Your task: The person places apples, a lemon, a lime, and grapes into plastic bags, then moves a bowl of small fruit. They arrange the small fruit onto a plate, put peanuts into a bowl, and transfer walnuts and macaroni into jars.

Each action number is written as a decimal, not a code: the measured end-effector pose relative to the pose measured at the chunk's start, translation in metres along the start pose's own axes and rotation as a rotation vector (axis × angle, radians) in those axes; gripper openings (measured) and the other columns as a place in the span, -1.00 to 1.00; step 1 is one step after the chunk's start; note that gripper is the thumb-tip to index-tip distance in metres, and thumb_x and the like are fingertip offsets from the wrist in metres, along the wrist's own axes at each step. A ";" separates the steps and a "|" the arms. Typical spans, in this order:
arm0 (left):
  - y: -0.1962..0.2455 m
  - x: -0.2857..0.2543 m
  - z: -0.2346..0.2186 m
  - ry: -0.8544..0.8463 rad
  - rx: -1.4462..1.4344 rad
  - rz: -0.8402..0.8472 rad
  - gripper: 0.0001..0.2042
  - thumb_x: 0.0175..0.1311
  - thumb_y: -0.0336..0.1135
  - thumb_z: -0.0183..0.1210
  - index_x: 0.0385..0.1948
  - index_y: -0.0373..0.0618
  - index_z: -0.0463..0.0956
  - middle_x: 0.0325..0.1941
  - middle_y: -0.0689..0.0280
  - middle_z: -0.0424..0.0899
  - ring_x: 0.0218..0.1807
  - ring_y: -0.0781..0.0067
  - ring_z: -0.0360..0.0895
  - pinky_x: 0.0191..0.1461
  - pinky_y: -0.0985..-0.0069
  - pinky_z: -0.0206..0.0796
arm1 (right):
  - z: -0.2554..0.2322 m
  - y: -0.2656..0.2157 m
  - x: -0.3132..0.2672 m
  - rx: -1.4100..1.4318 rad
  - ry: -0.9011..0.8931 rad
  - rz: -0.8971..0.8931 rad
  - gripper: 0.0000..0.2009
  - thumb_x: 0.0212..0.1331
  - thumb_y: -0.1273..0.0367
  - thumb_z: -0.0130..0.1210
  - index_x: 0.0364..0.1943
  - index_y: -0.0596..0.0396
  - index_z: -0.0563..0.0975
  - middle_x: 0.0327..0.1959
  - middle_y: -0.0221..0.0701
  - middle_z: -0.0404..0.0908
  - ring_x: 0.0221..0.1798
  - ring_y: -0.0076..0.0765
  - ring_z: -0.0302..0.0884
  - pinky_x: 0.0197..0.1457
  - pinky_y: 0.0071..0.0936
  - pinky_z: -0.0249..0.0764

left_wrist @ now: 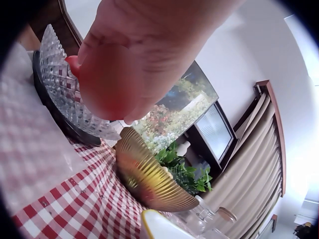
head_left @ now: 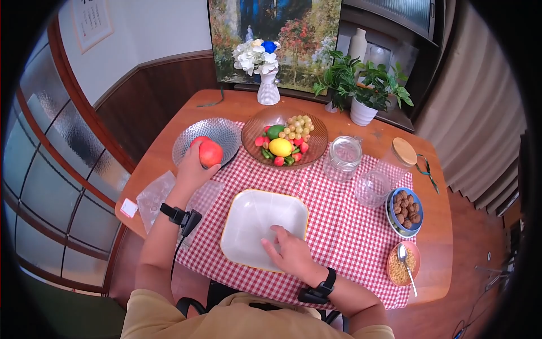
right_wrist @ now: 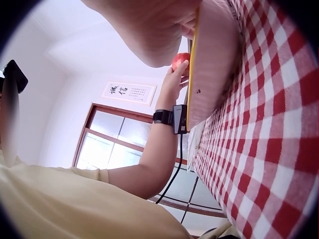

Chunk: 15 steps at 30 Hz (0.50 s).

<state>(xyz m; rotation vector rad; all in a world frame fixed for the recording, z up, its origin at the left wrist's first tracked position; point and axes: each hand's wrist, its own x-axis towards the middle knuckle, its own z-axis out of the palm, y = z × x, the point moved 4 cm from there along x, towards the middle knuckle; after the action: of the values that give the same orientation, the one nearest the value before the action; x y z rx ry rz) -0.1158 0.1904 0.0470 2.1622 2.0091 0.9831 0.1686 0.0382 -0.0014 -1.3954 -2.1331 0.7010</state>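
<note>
My left hand (head_left: 192, 168) grips a red apple (head_left: 211, 153) over the near right side of a textured clear glass bowl (head_left: 227, 131). More red fruit (head_left: 199, 139) shows behind that apple, partly hidden. In the left wrist view the held apple (left_wrist: 109, 82) sits under the palm, blurred, beside the glass bowl (left_wrist: 60, 82). My right hand (head_left: 289, 252) is over the near right part of a white square dish (head_left: 248, 217) with a yellow rim, its fingers loosely extended and holding nothing. In the right wrist view the dish's side (right_wrist: 214, 74) is close below the hand.
An amber bowl (head_left: 254, 121) of mixed fruit stands at the back centre. To the right are a clasp jar (head_left: 343, 158), glass jars, a blue bowl of walnuts (head_left: 405, 210), and a pink bowl with a spoon (head_left: 403, 255). A plastic bag (head_left: 152, 198) lies at left.
</note>
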 end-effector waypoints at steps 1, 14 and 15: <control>-0.004 0.002 0.007 0.002 -0.002 0.005 -0.20 -0.09 -0.12 0.41 0.21 -0.24 0.21 0.15 -0.13 0.41 0.18 -0.10 0.39 0.22 0.21 0.27 | 0.001 0.000 0.000 0.001 -0.006 0.003 -0.53 0.28 0.06 -0.02 0.04 0.20 0.39 -0.40 -0.18 0.60 -0.40 -0.04 0.61 -0.34 -0.24 0.53; 0.122 0.052 0.079 -0.196 0.026 0.468 -0.41 0.02 -0.15 0.31 0.12 -0.19 0.41 0.16 -0.03 0.41 0.22 -0.08 0.29 0.29 0.16 0.13 | -0.003 -0.003 0.000 0.033 -0.044 0.011 -0.52 0.28 0.03 -0.06 0.01 0.20 0.39 -0.26 -0.02 0.62 -0.30 0.08 0.63 -0.26 -0.13 0.56; 0.128 0.061 0.097 -0.328 -0.019 0.443 -0.44 0.02 -0.17 0.30 0.11 -0.15 0.43 0.15 -0.02 0.42 0.23 -0.06 0.29 0.30 0.18 0.13 | -0.006 -0.002 0.001 0.025 -0.028 0.015 -0.52 0.28 0.03 -0.06 0.01 0.20 0.39 -0.26 -0.02 0.62 -0.30 0.08 0.63 -0.26 -0.13 0.56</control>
<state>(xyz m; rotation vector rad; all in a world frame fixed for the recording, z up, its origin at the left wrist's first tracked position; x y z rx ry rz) 0.0399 0.2620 0.0500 2.6112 1.4069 0.6087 0.1706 0.0391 0.0044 -1.3974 -2.1304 0.7550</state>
